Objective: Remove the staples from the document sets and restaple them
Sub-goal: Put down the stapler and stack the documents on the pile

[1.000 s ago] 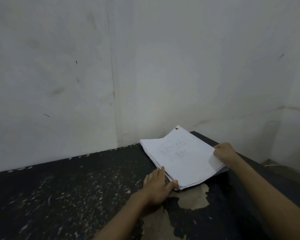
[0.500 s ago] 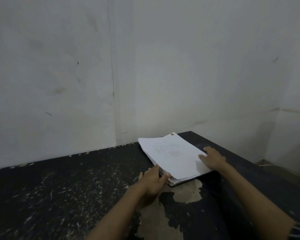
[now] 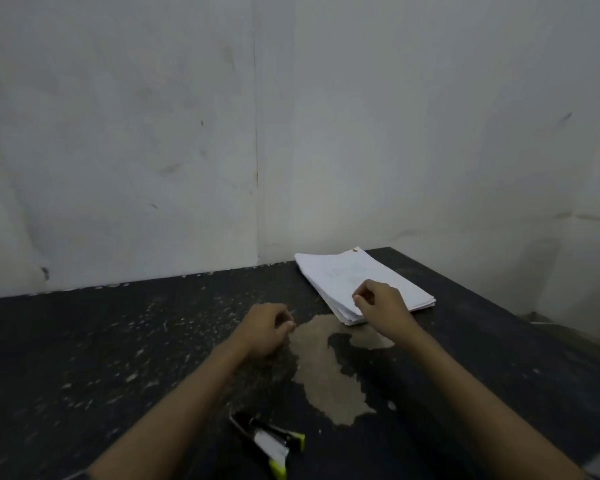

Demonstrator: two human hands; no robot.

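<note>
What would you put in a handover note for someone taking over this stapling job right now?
Left hand: loosely curled, holding nothing, above the table.
Right hand: curled over the near corner of the paper stack; too small to tell if it pinches anything.
Stapler: lying on the table at the near edge, between the forearms, with neither hand on it.
Done: nothing that shows.
Left: pull the staples and restaple each set.
</note>
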